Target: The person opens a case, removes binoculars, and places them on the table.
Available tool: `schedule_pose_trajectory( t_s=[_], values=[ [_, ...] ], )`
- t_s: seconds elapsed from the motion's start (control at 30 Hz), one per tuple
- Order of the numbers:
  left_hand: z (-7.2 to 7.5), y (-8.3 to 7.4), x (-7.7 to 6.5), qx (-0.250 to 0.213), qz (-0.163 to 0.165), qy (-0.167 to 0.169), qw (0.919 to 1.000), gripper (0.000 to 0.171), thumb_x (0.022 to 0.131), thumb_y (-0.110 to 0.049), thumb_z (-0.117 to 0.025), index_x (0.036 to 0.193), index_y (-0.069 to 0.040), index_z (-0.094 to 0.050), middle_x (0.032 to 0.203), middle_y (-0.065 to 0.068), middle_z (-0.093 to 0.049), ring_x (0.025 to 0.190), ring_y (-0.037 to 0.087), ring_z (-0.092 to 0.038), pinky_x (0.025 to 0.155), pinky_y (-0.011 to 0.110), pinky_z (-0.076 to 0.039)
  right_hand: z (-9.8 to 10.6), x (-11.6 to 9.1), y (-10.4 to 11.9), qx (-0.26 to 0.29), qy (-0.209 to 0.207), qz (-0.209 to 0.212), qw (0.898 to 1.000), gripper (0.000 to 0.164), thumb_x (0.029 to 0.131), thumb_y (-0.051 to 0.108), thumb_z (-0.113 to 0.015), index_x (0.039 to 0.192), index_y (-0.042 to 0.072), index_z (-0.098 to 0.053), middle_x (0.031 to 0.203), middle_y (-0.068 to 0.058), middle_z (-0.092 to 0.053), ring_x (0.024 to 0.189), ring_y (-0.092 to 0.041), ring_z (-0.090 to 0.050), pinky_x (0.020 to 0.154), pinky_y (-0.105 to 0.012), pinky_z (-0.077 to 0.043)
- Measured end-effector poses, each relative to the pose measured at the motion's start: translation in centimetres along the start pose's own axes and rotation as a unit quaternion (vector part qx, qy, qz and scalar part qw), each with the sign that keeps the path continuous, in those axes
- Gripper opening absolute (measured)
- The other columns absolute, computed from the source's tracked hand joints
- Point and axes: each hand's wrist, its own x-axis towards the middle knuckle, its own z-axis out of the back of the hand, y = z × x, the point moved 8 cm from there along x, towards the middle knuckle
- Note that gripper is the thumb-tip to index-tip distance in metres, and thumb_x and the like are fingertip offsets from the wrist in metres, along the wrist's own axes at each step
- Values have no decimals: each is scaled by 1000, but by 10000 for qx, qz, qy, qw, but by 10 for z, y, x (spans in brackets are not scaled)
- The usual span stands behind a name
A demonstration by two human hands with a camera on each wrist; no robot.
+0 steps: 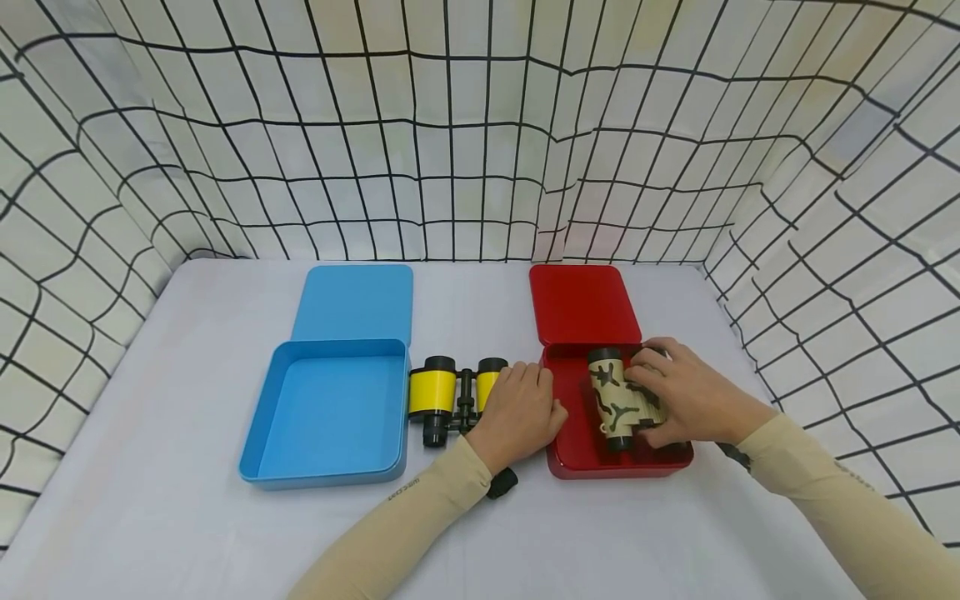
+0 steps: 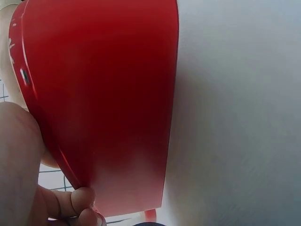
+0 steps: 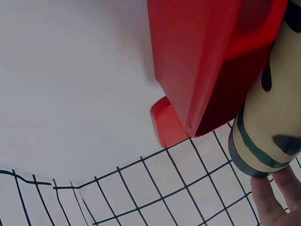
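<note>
My right hand (image 1: pixel 686 396) grips a pair of camouflage-patterned binoculars (image 1: pixel 617 398), thumb and fingers around the barrel on its right side. The binoculars lie within the outline of the open red box (image 1: pixel 618 472), and one barrel (image 3: pixel 277 113) shows beside the box wall in the right wrist view. With its fingers at the rim, my left hand (image 1: pixel 522 414) holds the left wall (image 2: pixel 103 94) of that box. Yellow-and-black binoculars (image 1: pixel 432 390) lie to the left, partly hidden behind my left hand.
An open blue box (image 1: pixel 337 417) stands on the left, its lid (image 1: pixel 356 304) folded back on the white table (image 1: pixel 172 467). The red lid (image 1: pixel 585 304) lies back likewise. A black wire grid (image 1: pixel 450 125) surrounds the back and sides. A small black object (image 1: pixel 501 483) sits beneath my left wrist.
</note>
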Motion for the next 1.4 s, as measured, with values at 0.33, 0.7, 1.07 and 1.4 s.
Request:
schedule_pose_trajectory(
  t_s=[0.33, 0.7, 1.07, 1.4],
  values=[
    [2, 1, -1, 97, -3, -79, 9999, 24, 95, -36, -61, 87, -13, -58, 79, 1, -58, 75, 14, -49, 67, 24, -29, 10, -2, -10, -16, -114, -132, 9998, 72, 61, 43, -90, 122, 16, -63, 121, -2, -61, 130, -32, -45, 96, -50, -57],
    [4, 3, -1, 133, 47, -73, 9999, 23, 95, -34, -60, 85, -14, -56, 78, 0, -55, 74, 13, -47, 67, 24, -24, 14, -5, -17, 20, -173, -261, 9995, 75, 62, 44, -91, 125, 15, -62, 123, -4, -60, 131, -34, -43, 94, -51, -58],
    [2, 4, -1, 47, 62, -25, 10000, 22, 94, -34, -60, 85, -14, -56, 78, 0, -56, 74, 13, -46, 67, 24, -22, 20, -7, -21, -20, -222, -303, 9993, 75, 62, 43, -90, 124, 13, -62, 124, -7, -61, 130, -35, -43, 92, -52, -58],
    [0, 4, 0, -14, 63, 83, 9999, 22, 94, -34, -59, 86, -14, -57, 78, 0, -56, 74, 13, -47, 67, 24, -25, 25, -11, -29, -8, -373, -255, 9990, 72, 62, 41, -89, 123, 13, -62, 122, -7, -61, 129, -36, -43, 91, -54, -59]
  ],
)
